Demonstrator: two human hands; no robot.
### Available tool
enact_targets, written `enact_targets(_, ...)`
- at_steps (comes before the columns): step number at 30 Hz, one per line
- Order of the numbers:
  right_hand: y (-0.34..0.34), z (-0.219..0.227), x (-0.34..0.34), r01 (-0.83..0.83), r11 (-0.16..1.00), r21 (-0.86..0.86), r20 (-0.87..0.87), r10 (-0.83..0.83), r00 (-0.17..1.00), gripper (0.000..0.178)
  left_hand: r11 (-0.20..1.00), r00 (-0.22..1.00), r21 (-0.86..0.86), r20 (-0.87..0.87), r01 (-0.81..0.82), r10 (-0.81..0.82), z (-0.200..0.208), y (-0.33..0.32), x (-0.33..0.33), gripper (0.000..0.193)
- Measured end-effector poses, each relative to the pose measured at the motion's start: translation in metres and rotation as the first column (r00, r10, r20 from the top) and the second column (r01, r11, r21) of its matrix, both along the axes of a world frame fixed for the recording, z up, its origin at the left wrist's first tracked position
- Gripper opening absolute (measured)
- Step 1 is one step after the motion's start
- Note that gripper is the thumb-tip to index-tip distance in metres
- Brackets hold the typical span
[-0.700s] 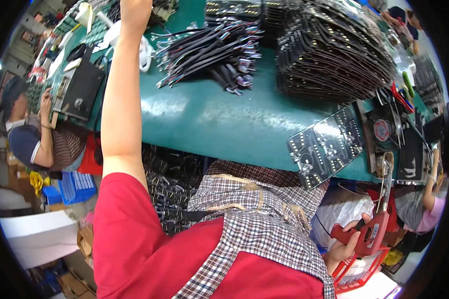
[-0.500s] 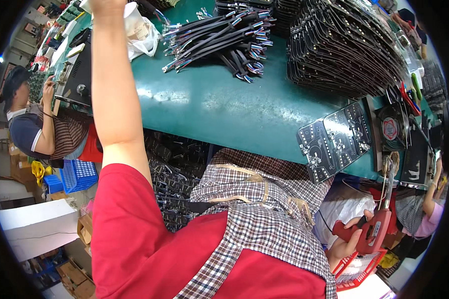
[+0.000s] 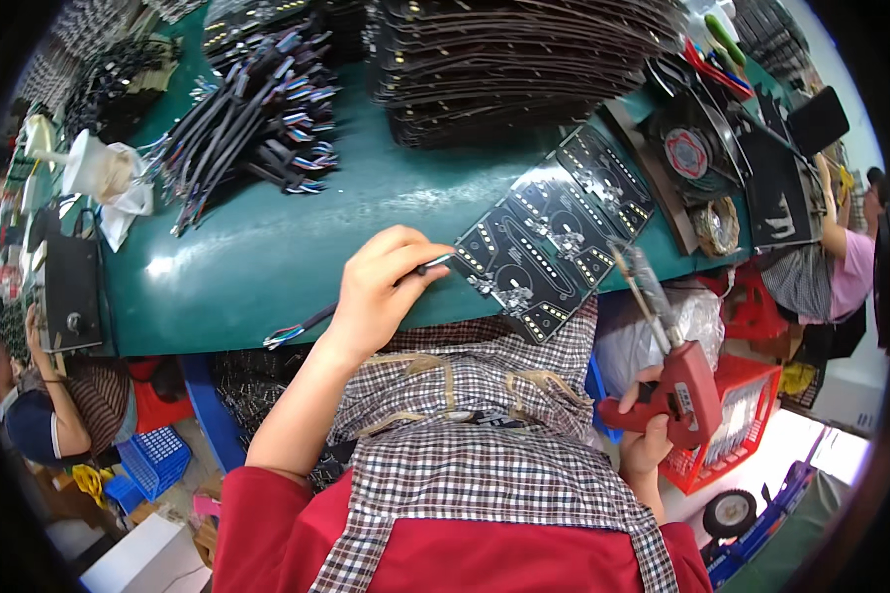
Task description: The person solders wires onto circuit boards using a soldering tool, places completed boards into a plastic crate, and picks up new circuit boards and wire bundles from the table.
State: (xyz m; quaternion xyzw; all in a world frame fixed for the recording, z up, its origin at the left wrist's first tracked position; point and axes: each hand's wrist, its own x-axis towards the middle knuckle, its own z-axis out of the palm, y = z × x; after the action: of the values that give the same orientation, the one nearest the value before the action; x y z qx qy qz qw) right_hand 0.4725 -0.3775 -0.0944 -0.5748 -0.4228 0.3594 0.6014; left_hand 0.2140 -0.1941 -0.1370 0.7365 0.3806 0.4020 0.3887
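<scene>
My left hand (image 3: 378,287) pinches a short black cable (image 3: 314,319) near one end. That end's bare coloured wires point at the left edge of a black circuit board panel (image 3: 562,229), which lies slanted on the green table. At the cable's other end, loose coloured wires hang out to the left. My right hand (image 3: 647,443) is closed round the handle of a red soldering gun (image 3: 688,397). Its long metal tip, with a thin tube alongside, rises to the panel's lower right edge; whether it touches the panel I cannot tell.
Many black cables lie heaped (image 3: 252,124) at the back left, beside a tall stack of black boards (image 3: 509,74). Right of the panel stand a dark bar (image 3: 651,183), a small round fan (image 3: 690,153) and a wire spool (image 3: 715,227). Co-workers sit at both sides.
My left arm has drawn back from its far reach, and its hand now holds a cable by the panel. The soldering gun has risen toward the panel. The view has shifted.
</scene>
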Motion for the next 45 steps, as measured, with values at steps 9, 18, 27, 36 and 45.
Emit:
enact_targets(9,-0.005,-0.005,0.005,-0.217,0.953,-0.209,-0.278,0.155,0.948,0.084,0.991,0.970,-0.008,-0.209,-0.131,0.127,0.005,-0.051,0.026,0.026)
enact_targets(18,-0.019,-0.015,0.008,-0.296,0.921,-0.253,-0.334,0.205,0.920,0.091,0.973,0.941,0.020,-0.248,-0.231,0.229,0.007,-0.065,0.031,0.024)
enact_targets(27,-0.018,-0.009,0.000,-0.215,0.945,-0.245,-0.268,0.147,0.952,0.074,0.928,0.950,0.350,-0.229,-0.123,0.213,0.005,-0.056,0.028,0.025)
enact_targets(36,-0.021,-0.010,0.006,-0.283,0.924,-0.258,-0.356,0.182,0.917,0.084,0.918,0.861,0.379,-0.422,-0.118,0.285,0.001,-0.064,0.045,0.048)
enact_targets(45,-0.016,-0.007,0.005,-0.306,0.911,-0.277,-0.402,0.179,0.898,0.087,0.944,0.902,0.331,-0.410,0.008,0.136,0.000,-0.065,0.037,0.046)
